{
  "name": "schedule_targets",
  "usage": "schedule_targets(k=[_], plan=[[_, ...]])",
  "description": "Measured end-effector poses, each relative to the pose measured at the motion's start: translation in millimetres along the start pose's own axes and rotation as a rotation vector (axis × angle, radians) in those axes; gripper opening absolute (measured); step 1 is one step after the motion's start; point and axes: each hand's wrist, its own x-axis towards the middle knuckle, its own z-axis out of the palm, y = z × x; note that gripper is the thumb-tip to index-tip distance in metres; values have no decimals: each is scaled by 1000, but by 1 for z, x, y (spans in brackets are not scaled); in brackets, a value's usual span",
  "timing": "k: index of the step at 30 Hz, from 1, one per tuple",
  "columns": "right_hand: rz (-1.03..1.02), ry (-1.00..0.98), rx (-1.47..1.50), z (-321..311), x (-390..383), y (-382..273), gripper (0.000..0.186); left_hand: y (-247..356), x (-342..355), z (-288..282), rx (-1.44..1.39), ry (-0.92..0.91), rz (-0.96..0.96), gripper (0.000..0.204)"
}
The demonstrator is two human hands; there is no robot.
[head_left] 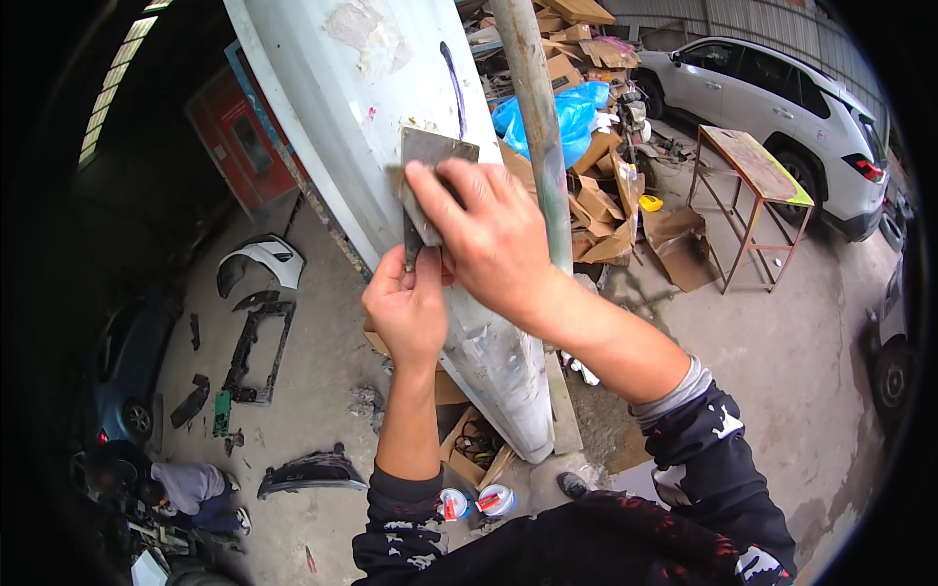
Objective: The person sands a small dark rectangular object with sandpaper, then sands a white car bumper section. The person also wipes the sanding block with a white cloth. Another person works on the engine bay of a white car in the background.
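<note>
A long white metal panel with a ridged face rises in front of me. It carries a dark purple stroke and a rough grey patch near its top. Over it, my right hand is closed around a thin, flat metal scraper plate, its fingers laid across the plate. Just below, my left hand pinches the lower end of a narrow, dark flat blade. The two metal pieces overlap, and my right fingers partly hide where they meet.
A rusty pole stands right of the panel, before heaped cardboard. Farther right are a metal-legged table and a white car. Car parts lie on the left floor, where a person crouches. Two tins sit below.
</note>
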Motion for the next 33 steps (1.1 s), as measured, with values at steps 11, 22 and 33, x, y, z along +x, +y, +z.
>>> schedule_targets(k=[11, 22, 33], plan=[[1258, 42, 1428, -66, -51, -2, 29, 18, -45, -3, 980, 47, 935, 29], [1338, -77, 1541, -76, -67, 23, 22, 49, -63, 8, 1021, -423, 662, 50], [694, -154, 727, -56, -16, 34, 29, 51, 18, -8, 167, -26, -15, 14]])
